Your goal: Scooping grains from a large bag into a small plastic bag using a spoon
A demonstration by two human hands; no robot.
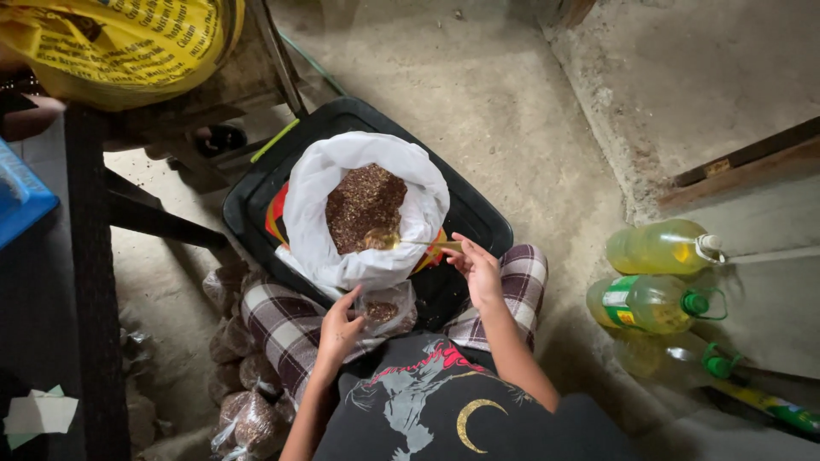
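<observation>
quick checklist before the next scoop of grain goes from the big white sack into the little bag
1. Spoon loaded: ok, its bowl lies in the brown grain, right hand on the handle.
2. Small clear bag held: ok, left hand pinches its top.
3. Small bag's mouth open: cannot tell, the plastic is crumpled.
4. White sack open and steady: ok, rim rolled back, sitting in the black tray.
5. Room left in small bag: ok, only a little grain shows inside.
</observation>
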